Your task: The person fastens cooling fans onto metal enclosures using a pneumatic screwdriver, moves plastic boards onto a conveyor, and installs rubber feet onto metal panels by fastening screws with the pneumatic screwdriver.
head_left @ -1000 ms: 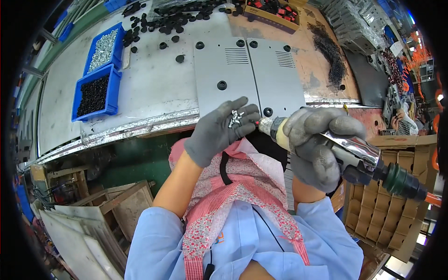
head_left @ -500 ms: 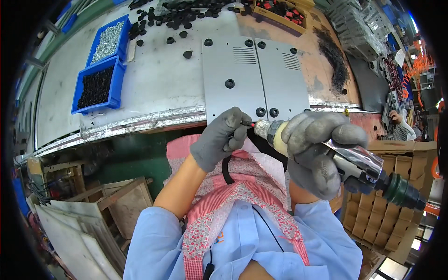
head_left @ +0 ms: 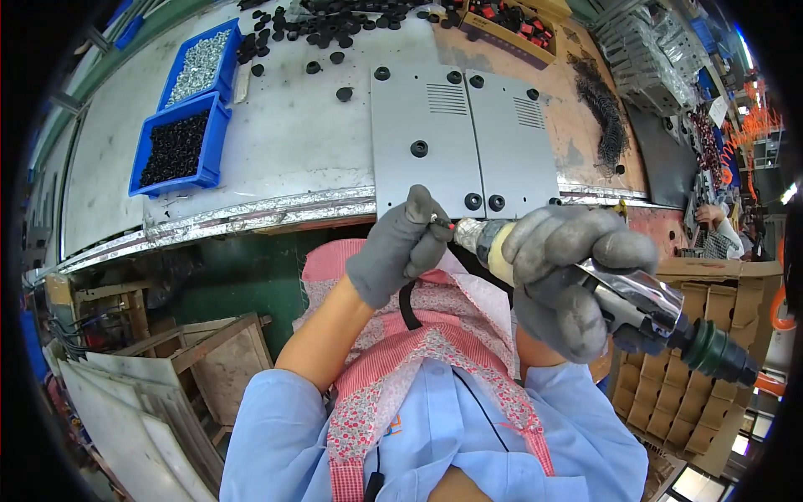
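My right hand (head_left: pixel 573 272), in a grey glove, is wrapped round a pneumatic screwdriver (head_left: pixel 640 301) that points to the left. Its bit, with a red part near the tip, reaches my left hand (head_left: pixel 393 251). The gloved left fingers are pinched at the bit's tip round a small screw (head_left: pixel 434 219), mostly hidden by them. Just beyond both hands lie two grey metal panels (head_left: pixel 427 180) side by side at the table's front edge. Round black rubber feet (head_left: pixel 419 149) sit on them, with vent slots near the far end.
Blue bins hold silvery parts (head_left: pixel 201 67) and black screws (head_left: pixel 174 152) at the left. Loose black feet (head_left: pixel 343 94) are strewn over the table (head_left: pixel 284 151). A carton of red and black parts (head_left: pixel 510 29) stands far back. A divided cardboard box (head_left: pixel 686 376) is at my right.
The panels and bins appear shifted slightly right in the picture. My left fingers have opened a little at the bit's tip, showing more of the small screw. The right hand keeps its hold.
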The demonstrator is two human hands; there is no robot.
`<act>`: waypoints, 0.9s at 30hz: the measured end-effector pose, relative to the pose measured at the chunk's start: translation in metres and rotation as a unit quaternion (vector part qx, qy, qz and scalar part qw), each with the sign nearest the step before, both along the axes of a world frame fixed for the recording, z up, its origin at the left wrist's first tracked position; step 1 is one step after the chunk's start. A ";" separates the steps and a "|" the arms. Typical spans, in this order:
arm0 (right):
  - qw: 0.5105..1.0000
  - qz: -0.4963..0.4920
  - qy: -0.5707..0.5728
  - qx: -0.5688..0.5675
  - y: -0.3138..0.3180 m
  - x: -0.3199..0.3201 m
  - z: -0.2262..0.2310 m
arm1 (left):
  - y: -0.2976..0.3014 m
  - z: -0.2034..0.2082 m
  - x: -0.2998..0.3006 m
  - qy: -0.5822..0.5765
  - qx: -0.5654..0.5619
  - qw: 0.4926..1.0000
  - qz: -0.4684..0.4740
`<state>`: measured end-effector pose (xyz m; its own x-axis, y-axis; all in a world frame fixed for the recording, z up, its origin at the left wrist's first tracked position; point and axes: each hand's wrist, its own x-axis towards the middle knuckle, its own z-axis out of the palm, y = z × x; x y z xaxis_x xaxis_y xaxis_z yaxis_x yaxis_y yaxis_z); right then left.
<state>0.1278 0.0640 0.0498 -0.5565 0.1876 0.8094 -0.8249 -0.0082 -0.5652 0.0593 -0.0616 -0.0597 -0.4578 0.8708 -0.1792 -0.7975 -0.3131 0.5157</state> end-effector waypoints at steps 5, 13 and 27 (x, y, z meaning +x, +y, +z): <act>1.000 -0.002 -0.015 -0.001 0.000 0.005 -0.002 | -0.001 0.010 -0.002 0.041 -0.093 0.995 0.018; 0.999 0.022 0.019 0.039 0.001 0.000 0.000 | -0.002 0.014 -0.006 0.097 -0.126 0.987 0.027; 0.999 0.002 0.031 0.033 0.013 -0.001 -0.002 | -0.010 0.020 -0.032 0.130 -0.171 0.977 0.008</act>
